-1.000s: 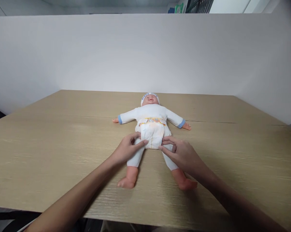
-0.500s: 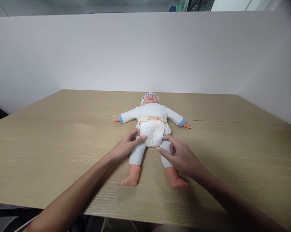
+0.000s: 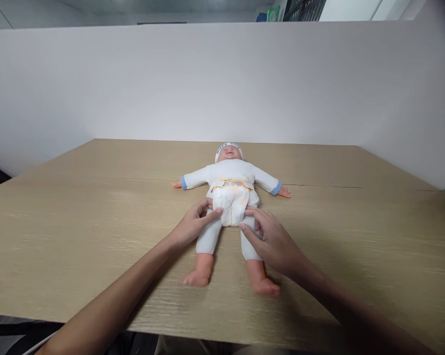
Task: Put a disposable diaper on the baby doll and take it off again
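Note:
A baby doll (image 3: 227, 170) lies on its back with its head away from me and its arms spread wide. It has a white outfit with blue cuffs and a white cap with dark lettering. A white diaper (image 3: 230, 201) with an orange patterned waistband is around its hips, over the outfit. My left hand (image 3: 194, 221) is closed at the diaper's left leg edge, thumb on top across the doll's thigh. On the other side, my right hand (image 3: 274, 239) has its thumb and forefinger at the diaper's right leg edge; its other fingers are curled and partly hidden.
The doll lies on a wide light-wood table (image 3: 96, 212) with a thin seam across it. A white partition (image 3: 222, 79) rises behind the table. Beyond its top, a green package (image 3: 273, 14) is visible. My forearms come in from the near edge.
The doll's leg by my right hand has swung inward, its foot moving left and nearer to me. My right hand has shifted slightly left. My left hand has hardly moved.

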